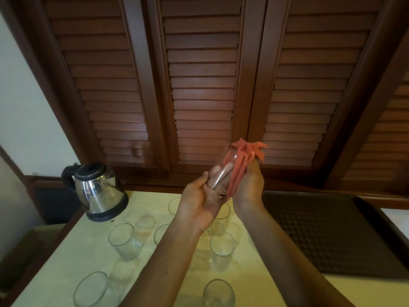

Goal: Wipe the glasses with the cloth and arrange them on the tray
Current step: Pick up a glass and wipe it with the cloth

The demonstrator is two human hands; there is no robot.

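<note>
Clear glass [221,171] mid-frame gripped in my left hand [200,203]; right hand [249,187] fingers clench the red cloth [241,162] against it.

A stainless-steel electric kettle [99,191] with a black handle, black lid rim and black base stands upright at the far left corner of a pale yellowish tabletop [73,260]. Behind the table, dark brown wooden louvred shutter doors [201,85] fill the background in three slatted panels. A plain white wall [24,103] shows to the left of them, and a low wooden ledge [141,185] runs along their foot.
</note>
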